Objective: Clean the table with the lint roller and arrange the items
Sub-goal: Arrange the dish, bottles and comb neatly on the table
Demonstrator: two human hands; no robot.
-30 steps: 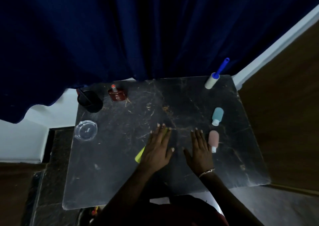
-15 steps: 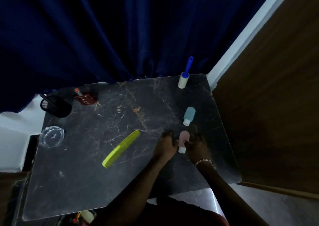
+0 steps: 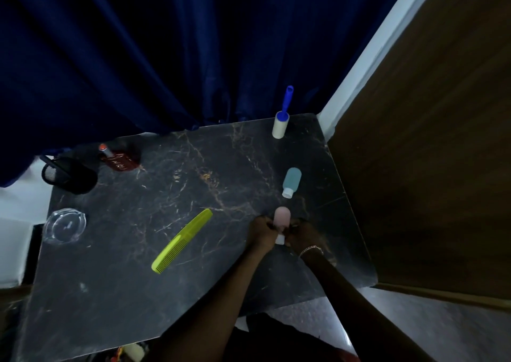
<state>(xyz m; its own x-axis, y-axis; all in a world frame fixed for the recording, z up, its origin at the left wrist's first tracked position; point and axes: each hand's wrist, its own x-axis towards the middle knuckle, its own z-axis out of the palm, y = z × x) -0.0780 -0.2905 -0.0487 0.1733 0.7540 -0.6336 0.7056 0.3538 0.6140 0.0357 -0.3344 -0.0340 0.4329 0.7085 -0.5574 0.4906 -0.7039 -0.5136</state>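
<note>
On the dark marble table (image 3: 171,300), my left hand (image 3: 262,233) and my right hand (image 3: 302,234) close from both sides on a small pink bottle (image 3: 282,217) with a white cap, at the right part of the table. A teal bottle (image 3: 291,181) with a white cap lies just beyond it. The lint roller (image 3: 281,123), white roll with a blue handle, stands at the far right corner. A yellow-green comb (image 3: 182,240) lies diagonally in the middle, left of my hands.
A black mesh cup (image 3: 69,175) and a dark red perfume bottle (image 3: 119,161) sit at the far left. A clear glass ashtray (image 3: 65,225) rests near the left edge. A blue curtain (image 3: 166,57) hangs behind; a wooden panel (image 3: 431,168) borders the right.
Both hands left the table's middle, uncovering the comb, and moved right to take hold of the pink bottle. The view swung right.
</note>
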